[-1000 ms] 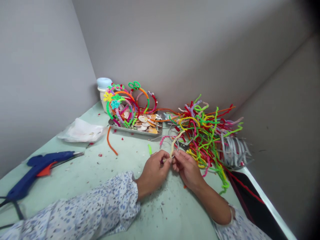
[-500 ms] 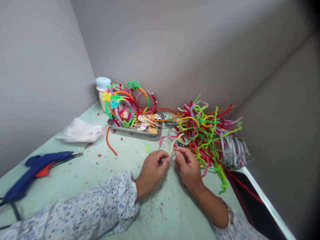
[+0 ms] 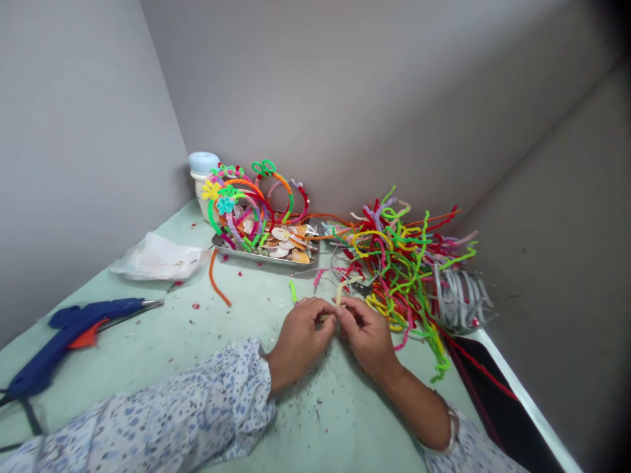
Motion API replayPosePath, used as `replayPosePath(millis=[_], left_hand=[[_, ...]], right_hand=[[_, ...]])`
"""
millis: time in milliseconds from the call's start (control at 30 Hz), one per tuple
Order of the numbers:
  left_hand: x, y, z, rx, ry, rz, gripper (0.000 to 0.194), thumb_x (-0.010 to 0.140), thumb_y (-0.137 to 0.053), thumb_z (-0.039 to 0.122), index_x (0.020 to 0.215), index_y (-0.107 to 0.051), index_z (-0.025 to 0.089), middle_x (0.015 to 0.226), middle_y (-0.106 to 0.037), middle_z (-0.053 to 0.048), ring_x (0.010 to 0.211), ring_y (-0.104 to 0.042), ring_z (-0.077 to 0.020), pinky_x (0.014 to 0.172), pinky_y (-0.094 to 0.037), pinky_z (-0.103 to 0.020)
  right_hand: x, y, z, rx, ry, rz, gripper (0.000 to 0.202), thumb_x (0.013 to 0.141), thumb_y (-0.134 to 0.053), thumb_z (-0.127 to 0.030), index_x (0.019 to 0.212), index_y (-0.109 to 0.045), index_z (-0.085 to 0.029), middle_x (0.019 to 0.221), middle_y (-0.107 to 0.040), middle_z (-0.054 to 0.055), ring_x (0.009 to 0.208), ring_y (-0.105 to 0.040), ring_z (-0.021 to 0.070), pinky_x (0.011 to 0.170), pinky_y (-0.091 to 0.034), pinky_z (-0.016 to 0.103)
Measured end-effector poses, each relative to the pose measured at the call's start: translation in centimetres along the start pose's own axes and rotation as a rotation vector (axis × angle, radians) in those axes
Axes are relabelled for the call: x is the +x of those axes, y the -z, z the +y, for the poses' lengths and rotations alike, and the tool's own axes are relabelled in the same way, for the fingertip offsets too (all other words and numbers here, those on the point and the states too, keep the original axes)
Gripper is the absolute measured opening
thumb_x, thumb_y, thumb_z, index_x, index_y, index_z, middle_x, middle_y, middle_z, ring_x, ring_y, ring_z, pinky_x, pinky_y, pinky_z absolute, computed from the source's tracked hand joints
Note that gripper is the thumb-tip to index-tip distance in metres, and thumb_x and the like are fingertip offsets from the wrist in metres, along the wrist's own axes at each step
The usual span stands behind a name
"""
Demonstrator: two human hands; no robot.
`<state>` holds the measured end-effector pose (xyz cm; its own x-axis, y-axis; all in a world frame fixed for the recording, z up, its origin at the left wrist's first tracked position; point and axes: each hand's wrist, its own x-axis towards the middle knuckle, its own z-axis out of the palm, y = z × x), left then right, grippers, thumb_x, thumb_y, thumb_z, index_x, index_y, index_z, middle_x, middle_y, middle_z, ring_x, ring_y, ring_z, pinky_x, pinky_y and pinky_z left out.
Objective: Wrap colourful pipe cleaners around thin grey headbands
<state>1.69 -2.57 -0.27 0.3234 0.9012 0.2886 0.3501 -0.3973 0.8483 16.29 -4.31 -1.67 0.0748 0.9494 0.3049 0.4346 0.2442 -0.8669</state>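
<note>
Between my two hands is a pale yellow pipe cleaner [image 3: 340, 289], its bent upper end sticking up past the fingertips. My left hand [image 3: 303, 335] pinches its lower part between thumb and fingers. Meeting it from the other side, my right hand [image 3: 367, 332] has thumb and finger closed on the same pipe cleaner. A thin grey wire hoop [image 3: 338, 259] lies just beyond the fingers. Beside the left hand is a short green pipe cleaner piece [image 3: 292, 292]. A tangled pile of colourful pipe cleaners [image 3: 409, 256] lies to the right.
A metal tray [image 3: 266, 257] at the back holds shell-like pieces, with decorated headbands [image 3: 246, 197] on it. A white jar with a blue lid [image 3: 203, 174] stands behind. On the left lie a blue glue gun [image 3: 73, 338] and a plastic bag [image 3: 160, 257]. Grey hoops in plastic [image 3: 463, 295] lie right.
My right hand has moved left to meet the left hand and closed on the pale yellow pipe cleaner. Its upper end now bends to the right.
</note>
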Motion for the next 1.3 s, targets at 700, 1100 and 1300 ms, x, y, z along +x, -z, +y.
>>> replayPosePath(millis=[700,1100,1300], left_hand=[[-0.01,-0.28,-0.54,-0.004,0.026,0.01,0.013,0.08,-0.052,0.016,0.082,-0.065,0.017,0.079,-0.063,-0.002,0.077,-0.054,-0.0153,0.07,-0.04,-0.026],[0.11,0.03,-0.07,0.052,0.005,0.015,0.014,0.083,-0.051,0.018,0.079,-0.064,0.018,0.077,-0.063,-0.002,0.076,-0.053,-0.0161,0.071,-0.041,-0.027],[0.1,0.25,0.12,0.055,-0.001,0.017,0.017,0.085,-0.049,0.02,0.082,-0.066,0.018,0.079,-0.063,-0.003,0.081,-0.054,-0.0173,0.076,-0.04,-0.028]], right_hand=[[0.0,-0.01,-0.57,-0.084,0.186,0.019,0.011,0.084,-0.058,-0.026,0.076,-0.059,-0.019,0.069,-0.051,-0.002,0.06,-0.047,0.0111,0.056,-0.039,0.023],[0.04,0.11,-0.95,-0.1,0.121,0.013,0.014,0.086,-0.054,-0.029,0.085,-0.064,-0.019,0.066,-0.052,-0.001,0.058,-0.046,0.0126,0.054,-0.038,0.024],[0.22,0.05,-0.55,-0.067,0.065,0.013,0.016,0.085,-0.056,-0.031,0.086,-0.065,-0.019,0.058,-0.051,-0.004,0.05,-0.043,0.0108,0.049,-0.035,0.022]])
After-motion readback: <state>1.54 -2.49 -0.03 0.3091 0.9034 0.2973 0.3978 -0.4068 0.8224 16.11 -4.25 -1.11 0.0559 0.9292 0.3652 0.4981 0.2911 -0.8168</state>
